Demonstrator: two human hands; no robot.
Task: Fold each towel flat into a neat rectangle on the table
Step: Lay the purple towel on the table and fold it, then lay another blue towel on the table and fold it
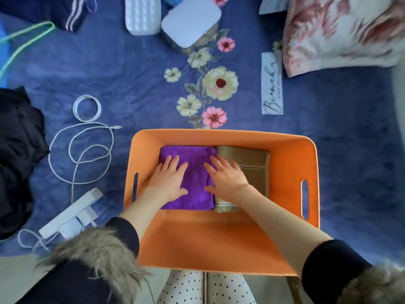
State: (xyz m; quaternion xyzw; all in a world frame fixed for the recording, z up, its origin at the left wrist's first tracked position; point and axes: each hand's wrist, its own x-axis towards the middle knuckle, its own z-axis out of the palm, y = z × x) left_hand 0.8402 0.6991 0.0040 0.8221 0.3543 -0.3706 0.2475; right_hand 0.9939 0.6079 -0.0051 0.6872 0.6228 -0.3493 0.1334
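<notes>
Purple towel [192, 172], folded, lies beside brown towel [247, 170] in the orange bin [291, 163]; left hand [168, 178] and right hand [228, 178] press flat-fingered, likely settling it.

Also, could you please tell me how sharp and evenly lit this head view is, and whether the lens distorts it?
Head view: soft, even light; hands and purple towel reasonably sharp; the floral pillow at the top right is smeared; wide-angle bowing bends the orange bin rim.
</notes>
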